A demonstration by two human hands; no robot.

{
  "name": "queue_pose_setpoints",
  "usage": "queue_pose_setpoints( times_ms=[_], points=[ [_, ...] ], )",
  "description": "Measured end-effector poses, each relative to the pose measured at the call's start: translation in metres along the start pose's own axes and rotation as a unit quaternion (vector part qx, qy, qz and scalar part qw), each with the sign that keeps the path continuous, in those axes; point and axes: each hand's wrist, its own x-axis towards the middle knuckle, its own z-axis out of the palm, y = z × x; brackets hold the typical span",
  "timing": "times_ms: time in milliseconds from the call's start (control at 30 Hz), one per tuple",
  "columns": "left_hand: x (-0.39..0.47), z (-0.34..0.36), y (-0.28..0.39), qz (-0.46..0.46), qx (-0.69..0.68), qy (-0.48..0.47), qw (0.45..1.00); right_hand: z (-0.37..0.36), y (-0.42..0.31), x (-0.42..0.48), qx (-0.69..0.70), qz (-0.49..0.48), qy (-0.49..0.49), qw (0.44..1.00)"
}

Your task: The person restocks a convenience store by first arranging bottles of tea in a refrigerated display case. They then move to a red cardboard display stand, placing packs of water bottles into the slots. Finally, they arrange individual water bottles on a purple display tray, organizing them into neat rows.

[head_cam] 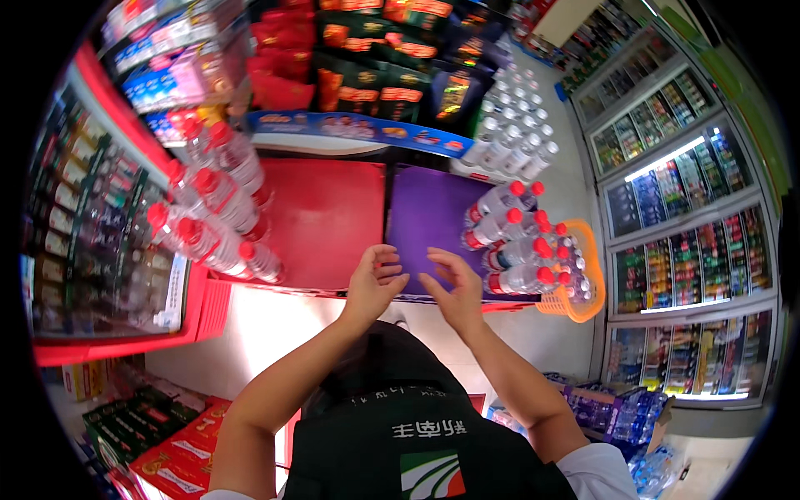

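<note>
My left hand (376, 281) hovers over the near right corner of a red box top (322, 219), fingers curled loosely and holding nothing. Opposite it, my right hand (454, 284) is above the near part of a purple box top (425, 206), its fingers apart and bare. The palms face each other across a small gap. Clear plastic water bottles (225, 200) with red caps stand along the red top's left side. More red-capped bottles (515, 247) are grouped on the purple top's right side, close to my right hand.
An orange plastic basket (590, 269) holding small bottles sits beyond the right-hand bottles. White-capped bottles (512, 140) and dark snack bags (369, 75) stand behind. A red-framed display cooler (125, 340) is at left, glass-door refrigerators (687, 250) at right. Cartons (181, 450) lie lower left.
</note>
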Motion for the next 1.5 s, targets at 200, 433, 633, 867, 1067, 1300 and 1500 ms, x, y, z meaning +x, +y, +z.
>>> queue_pose_setpoints(
  times_ms=[200,433,633,867,1067,1300,1500],
  points=[
    [0.023,0.136,-0.023,0.001,0.097,-0.133,0.986,-0.13,0.052,-0.045,0.082,0.109,0.244,0.96],
    [0.039,0.231,-0.066,0.011,0.233,-0.235,0.943,-0.186,0.126,-0.059,-0.066,0.14,0.213,0.965],
    [0.049,0.245,-0.1,0.122,0.254,-0.211,0.936,-0.191,0.148,-0.047,-0.201,0.11,0.127,0.965],
    [0.032,0.226,-0.086,0.113,0.241,-0.157,0.951,-0.176,0.131,-0.038,-0.042,0.075,0.09,0.992],
    [0.007,0.144,-0.014,0.203,0.235,0.037,0.95,-0.108,0.041,0.019,0.083,0.028,-0.046,0.995],
    [0.005,0.003,0.018,0.238,0.21,0.255,0.913,0.055,-0.025,0.103,0.097,-0.066,-0.191,0.975],
    [-0.013,-0.082,0.023,0.132,0.192,0.238,0.943,0.186,-0.028,0.149,0.058,-0.08,-0.214,0.972]
  ],
)
